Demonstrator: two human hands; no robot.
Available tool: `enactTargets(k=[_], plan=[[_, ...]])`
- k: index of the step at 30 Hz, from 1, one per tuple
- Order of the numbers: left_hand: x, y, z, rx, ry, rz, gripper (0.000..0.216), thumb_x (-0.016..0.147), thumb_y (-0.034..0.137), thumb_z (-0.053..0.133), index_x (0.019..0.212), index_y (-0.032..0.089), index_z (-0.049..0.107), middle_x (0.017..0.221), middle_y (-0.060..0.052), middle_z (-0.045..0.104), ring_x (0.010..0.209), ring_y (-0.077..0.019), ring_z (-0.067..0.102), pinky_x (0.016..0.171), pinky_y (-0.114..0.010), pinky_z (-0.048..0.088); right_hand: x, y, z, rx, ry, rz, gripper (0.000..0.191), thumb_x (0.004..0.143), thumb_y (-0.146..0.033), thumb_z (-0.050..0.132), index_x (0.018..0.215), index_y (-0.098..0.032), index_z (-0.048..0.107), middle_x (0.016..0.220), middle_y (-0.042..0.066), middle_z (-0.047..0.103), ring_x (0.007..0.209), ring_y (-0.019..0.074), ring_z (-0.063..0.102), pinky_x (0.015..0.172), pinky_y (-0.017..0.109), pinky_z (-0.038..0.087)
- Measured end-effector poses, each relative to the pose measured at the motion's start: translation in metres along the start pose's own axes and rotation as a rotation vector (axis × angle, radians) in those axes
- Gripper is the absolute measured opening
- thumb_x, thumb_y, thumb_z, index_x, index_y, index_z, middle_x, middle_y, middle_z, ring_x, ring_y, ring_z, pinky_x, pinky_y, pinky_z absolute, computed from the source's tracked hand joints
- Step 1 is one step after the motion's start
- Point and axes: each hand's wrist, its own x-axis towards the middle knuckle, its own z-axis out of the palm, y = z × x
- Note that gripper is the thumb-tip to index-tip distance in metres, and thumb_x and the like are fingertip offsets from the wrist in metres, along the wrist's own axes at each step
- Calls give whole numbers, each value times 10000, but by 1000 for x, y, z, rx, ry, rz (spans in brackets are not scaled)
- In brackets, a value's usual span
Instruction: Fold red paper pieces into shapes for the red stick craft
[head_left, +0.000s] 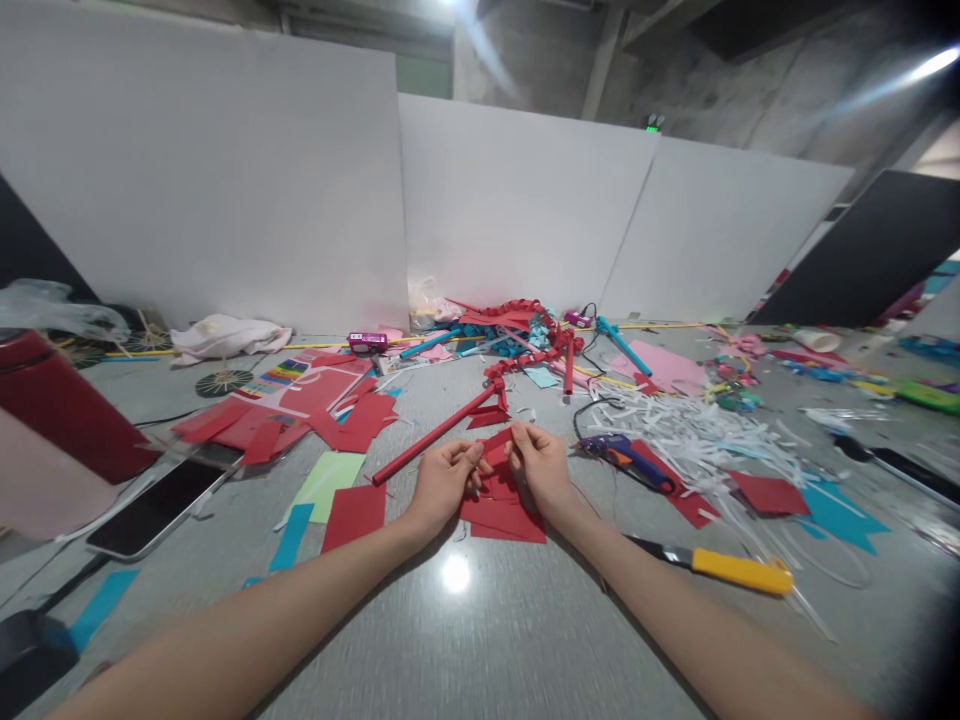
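Observation:
Between my two hands is a small piece of red paper (495, 440). The fingers of my left hand (448, 478) are closed on its left end. My right hand (541, 470) pinches the right end between thumb and fingers. Beneath them, several red paper sheets (502, 522) lie on the grey table, partly hidden by the hands. A rolled red paper tube (435, 437) slants away just beyond my left hand, and its far end meets a red folded paper chain (529, 350).
To the right are a glue gun (626, 455), a yellow-handled knife (739, 570) and a heap of white paper strips (682, 430). A phone (169, 500) and a red bottle (71, 400) stand or lie at left. White panels (525, 200) rise behind the table.

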Motion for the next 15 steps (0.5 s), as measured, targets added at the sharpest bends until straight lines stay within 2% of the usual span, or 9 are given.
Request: enactTargets(k=[7,11,15], plan=[[1,-1,0,-83,42,-51,416,849,543,706,902,131,685,742,-64,712,522,-115,596,510,-233,499,2,1,0,10,54,2,386,906,-548,662,771,-186,655,593,-35,525,494,108,400,481,244,326],[3,-4,-1,-144,83,-40,411,836,533,725,922,136,664,749,-51,706,522,-116,600,511,-244,511,2,-1,1,12,71,19,405,886,-590,658,802,-193,663,590,-34,526,492,119,418,471,246,361],[5,-7,-3,-121,104,2,397,859,512,705,933,127,648,758,-71,716,574,-141,638,539,-257,526,3,-2,2,5,70,0,392,878,-576,671,866,-185,688,656,-4,593,530,126,463,503,251,395]])
